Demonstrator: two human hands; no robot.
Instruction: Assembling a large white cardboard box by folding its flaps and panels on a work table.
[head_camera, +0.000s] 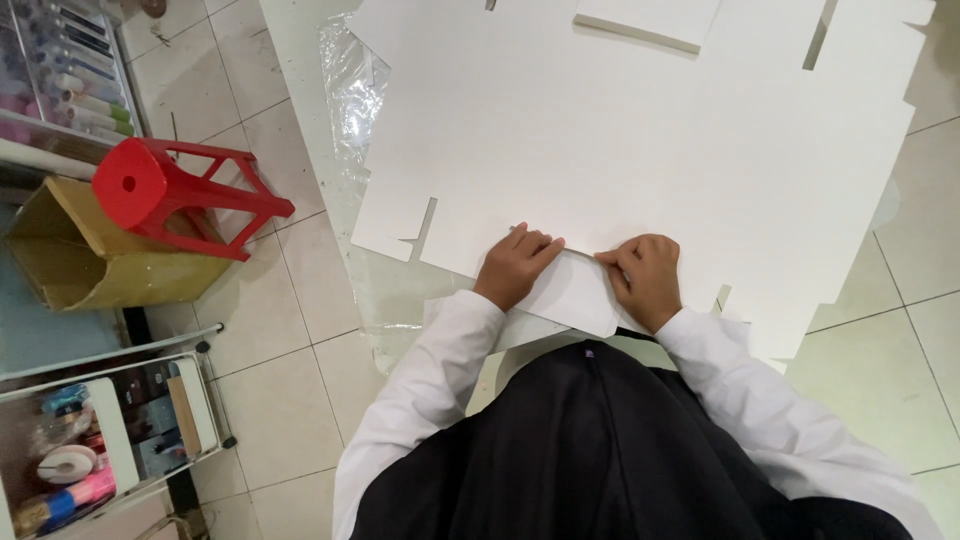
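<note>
The white cardboard sheet (640, 140) is cut off by the top edge. Part of its near flap (575, 290) is hidden beneath both hands. The cart (110, 440) is cropped at the left edge.

left side: red stool (170, 195) and open cardboard box (100, 265) crowd the floor.
near left: wire cart (110, 430) blocks.
right side: bare tiles (920, 330).
ahead: white cardboard sheet (640, 140) lies flat.
</note>
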